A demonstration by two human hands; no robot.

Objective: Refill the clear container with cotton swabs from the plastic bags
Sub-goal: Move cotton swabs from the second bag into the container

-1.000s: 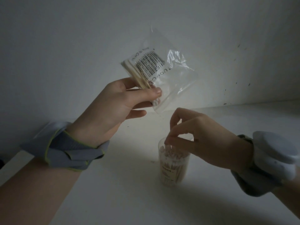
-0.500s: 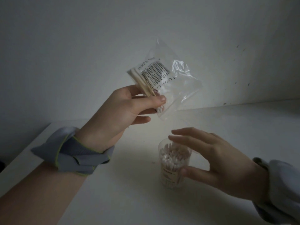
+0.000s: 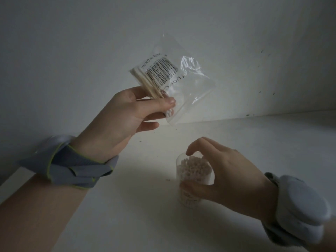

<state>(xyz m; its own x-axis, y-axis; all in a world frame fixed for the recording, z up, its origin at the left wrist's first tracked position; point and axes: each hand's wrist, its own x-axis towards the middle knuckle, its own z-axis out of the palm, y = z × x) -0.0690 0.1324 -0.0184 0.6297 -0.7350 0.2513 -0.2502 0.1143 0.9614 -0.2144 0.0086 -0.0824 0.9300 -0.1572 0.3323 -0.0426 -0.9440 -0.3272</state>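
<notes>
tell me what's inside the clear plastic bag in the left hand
A bundle of wooden-stick cotton swabs lies along one edge of the clear plastic bag; the rest looks empty. The thumb of the left hand and the white barcode label cover part of it.

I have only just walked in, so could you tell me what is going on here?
A small clear round container stands upright on the white table, packed with cotton swabs. The person's left hand holds up a clear plastic bag with a barcode label and a few wooden-stemmed swabs inside. The right hand arches over the container, thumb against its side; whether it grips is unclear.
</notes>
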